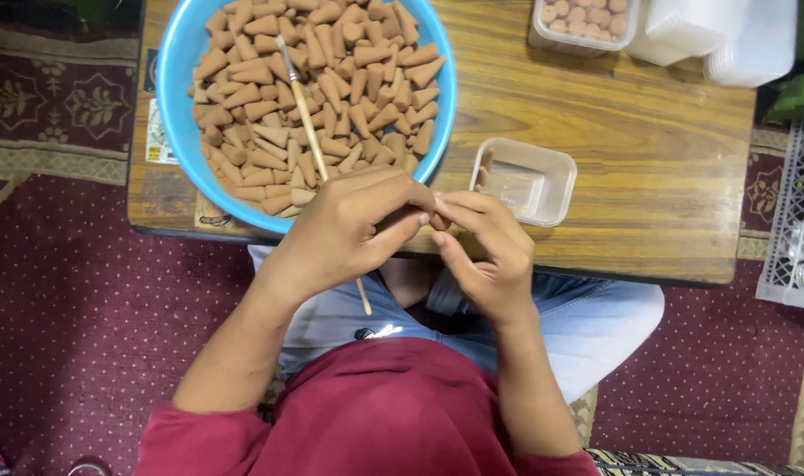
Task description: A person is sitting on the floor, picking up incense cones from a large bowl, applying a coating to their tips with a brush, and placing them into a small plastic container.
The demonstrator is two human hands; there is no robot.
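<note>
My left hand (353,229) grips a thin wooden stick (301,101) that runs up over a blue bowl (174,70) and pokes out below my palm. The bowl is heaped with several brown cones (331,79). My right hand (486,251) meets the left at the fingertips, and a small brown cone (439,221) is pinched between them, mostly hidden by fingers. Just beyond my right hand stands a small clear plastic box (525,181) with one cone leaning inside at its left edge.
The low wooden table (658,159) carries a clear tub of brown cones (583,22) and a stack of white containers (719,35) at the far right. A white crate (799,220) stands on the patterned red carpet (76,300). My legs are folded under the table's near edge.
</note>
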